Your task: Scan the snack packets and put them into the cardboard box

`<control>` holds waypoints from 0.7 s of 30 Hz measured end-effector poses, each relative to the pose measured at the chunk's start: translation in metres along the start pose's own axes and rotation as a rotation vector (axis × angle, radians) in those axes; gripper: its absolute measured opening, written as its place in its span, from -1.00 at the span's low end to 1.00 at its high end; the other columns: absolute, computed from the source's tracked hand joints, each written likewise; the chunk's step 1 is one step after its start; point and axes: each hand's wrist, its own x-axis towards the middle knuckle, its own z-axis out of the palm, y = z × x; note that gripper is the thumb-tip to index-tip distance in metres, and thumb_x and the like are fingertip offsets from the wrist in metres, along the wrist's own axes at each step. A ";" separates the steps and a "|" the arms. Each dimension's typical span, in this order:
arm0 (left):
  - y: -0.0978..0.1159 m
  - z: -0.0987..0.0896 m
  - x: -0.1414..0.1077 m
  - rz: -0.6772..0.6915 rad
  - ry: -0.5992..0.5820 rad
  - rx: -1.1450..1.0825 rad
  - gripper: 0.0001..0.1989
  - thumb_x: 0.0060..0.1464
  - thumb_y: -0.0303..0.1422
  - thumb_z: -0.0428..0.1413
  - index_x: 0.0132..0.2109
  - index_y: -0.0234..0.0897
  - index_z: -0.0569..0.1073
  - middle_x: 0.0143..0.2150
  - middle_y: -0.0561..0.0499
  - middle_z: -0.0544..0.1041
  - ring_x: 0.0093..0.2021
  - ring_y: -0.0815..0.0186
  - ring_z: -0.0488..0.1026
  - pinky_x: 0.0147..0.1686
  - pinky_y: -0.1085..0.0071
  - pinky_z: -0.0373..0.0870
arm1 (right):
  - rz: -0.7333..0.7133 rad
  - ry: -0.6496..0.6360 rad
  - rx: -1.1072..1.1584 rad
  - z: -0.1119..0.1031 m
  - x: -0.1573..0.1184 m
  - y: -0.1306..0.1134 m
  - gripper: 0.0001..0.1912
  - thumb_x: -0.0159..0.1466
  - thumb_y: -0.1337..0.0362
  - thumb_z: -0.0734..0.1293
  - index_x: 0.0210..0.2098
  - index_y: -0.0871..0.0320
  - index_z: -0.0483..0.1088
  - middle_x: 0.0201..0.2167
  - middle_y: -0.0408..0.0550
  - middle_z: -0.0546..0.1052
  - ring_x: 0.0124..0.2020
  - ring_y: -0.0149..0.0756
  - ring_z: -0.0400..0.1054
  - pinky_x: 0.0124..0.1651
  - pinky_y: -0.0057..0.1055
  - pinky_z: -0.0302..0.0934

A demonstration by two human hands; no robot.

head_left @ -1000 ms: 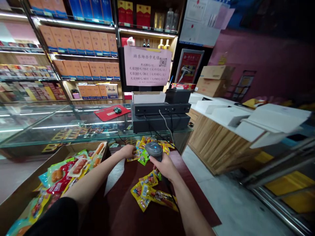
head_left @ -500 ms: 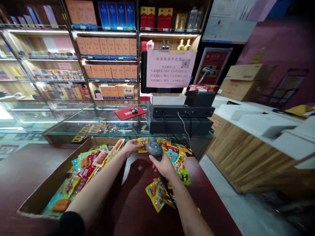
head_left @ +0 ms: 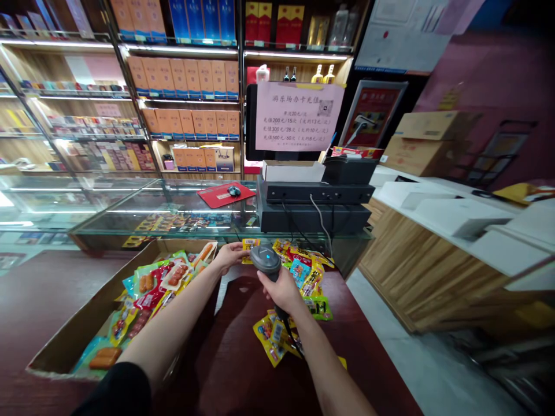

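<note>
My left hand (head_left: 229, 257) pinches a small yellow snack packet (head_left: 250, 247) by its left side, above the far part of the dark red table. My right hand (head_left: 281, 289) is wrapped round the handle of a grey barcode scanner (head_left: 266, 259), a small blue light glowing on its head. The scanner head overlaps the packet's right edge in this view, and whether they touch I cannot tell. Behind the scanner lies a heap of colourful snack packets (head_left: 303, 271). Nearer me, several yellow packets (head_left: 271, 341) lie under the scanner's cable.
On the left, a cardboard box (head_left: 56, 346) holds packaged sausages. A glass counter (head_left: 130, 216) runs behind the table, bearing a red mouse pad (head_left: 217, 195), a dark cash drawer (head_left: 314, 218) and a monitor with a pink sign (head_left: 299, 115). Wooden cabinets (head_left: 416, 271) stand right.
The scanner and my right hand have shifted slightly left, covering more of the packet. My left hand keeps its pinch. The whole view has also shifted a little.
</note>
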 end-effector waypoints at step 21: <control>-0.002 0.001 0.002 -0.002 0.020 0.029 -0.48 -0.39 -0.23 0.37 -0.20 -0.34 0.52 -0.26 -0.09 0.59 -0.34 0.31 0.50 -0.39 0.47 0.34 | -0.008 0.013 -0.020 0.003 0.001 -0.001 -0.69 0.15 0.03 0.29 -0.34 0.17 0.35 -0.66 -0.12 0.46 -0.71 -0.32 0.35 -0.63 -0.46 0.24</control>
